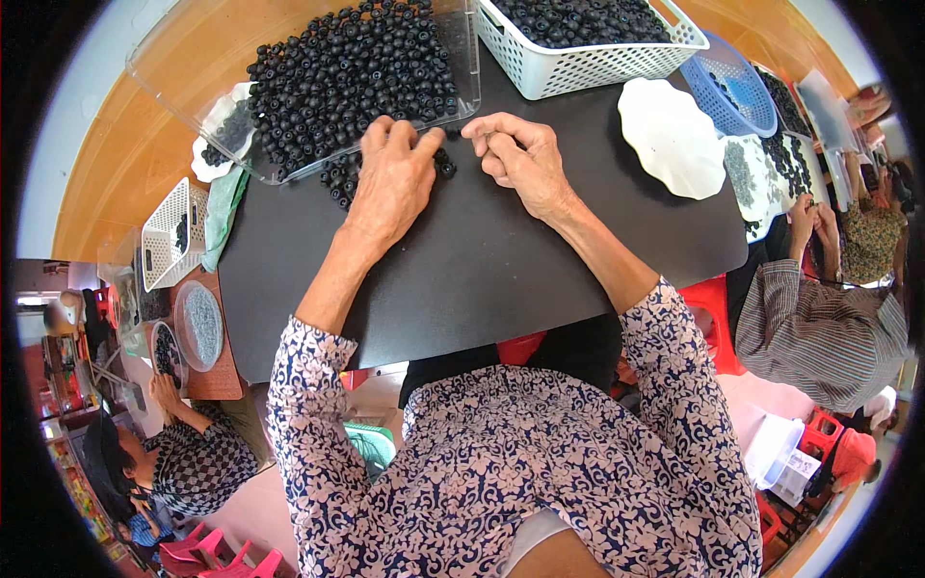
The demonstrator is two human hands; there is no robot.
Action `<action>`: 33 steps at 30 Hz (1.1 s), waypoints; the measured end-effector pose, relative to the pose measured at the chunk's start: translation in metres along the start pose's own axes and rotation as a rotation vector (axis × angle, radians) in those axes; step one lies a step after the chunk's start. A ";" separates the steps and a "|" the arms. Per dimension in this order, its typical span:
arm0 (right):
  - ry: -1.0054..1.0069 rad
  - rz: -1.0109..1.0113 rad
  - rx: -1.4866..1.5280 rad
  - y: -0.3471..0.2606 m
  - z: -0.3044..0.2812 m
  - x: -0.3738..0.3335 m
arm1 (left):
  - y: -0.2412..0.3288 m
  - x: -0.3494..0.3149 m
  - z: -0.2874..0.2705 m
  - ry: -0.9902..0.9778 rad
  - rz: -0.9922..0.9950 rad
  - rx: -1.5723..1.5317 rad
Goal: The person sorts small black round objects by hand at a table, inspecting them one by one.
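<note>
My left hand (393, 178) rests over a small group of loose black round pieces (340, 181), bead-like with holes in the middle, on the dark tabletop. Its fingers bend down among them, and the thumb stands apart. To its right, my right hand (523, 159) is closed, thumb and forefinger pinched together; whatever it may hold is too small or hidden. Just beyond the left hand, a clear plastic tray (469, 58) holds a large heap of the same pieces (356, 82).
A white perforated basket (578, 72) of black pieces stands at the far right of the tray. A white scalloped plate (672, 140) and a blue basket (729, 87) lie further right. People work at either side, one in a striped top (819, 332), one in checks (204, 467).
</note>
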State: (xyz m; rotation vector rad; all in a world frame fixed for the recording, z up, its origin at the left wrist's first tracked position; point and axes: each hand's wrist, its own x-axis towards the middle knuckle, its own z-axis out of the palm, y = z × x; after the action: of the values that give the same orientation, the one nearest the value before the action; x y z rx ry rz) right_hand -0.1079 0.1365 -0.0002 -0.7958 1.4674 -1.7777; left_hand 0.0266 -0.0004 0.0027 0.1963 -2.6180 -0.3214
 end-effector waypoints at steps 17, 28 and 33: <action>0.012 -0.018 -0.049 0.001 -0.004 0.003 | 0.010 0.013 -0.002 -0.216 0.069 0.036; -0.054 -0.360 -0.401 0.000 0.001 0.001 | 0.011 -0.002 -0.003 0.102 -0.242 -0.372; -0.122 -0.405 -0.490 -0.010 0.009 -0.009 | 0.018 -0.007 0.001 -0.015 -0.661 -1.364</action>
State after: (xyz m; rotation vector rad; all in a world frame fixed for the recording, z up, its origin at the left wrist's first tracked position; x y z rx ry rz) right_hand -0.0968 0.1401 0.0111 -1.5133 1.7781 -1.6172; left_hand 0.0307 0.0190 0.0033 0.5283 -1.7053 -2.1269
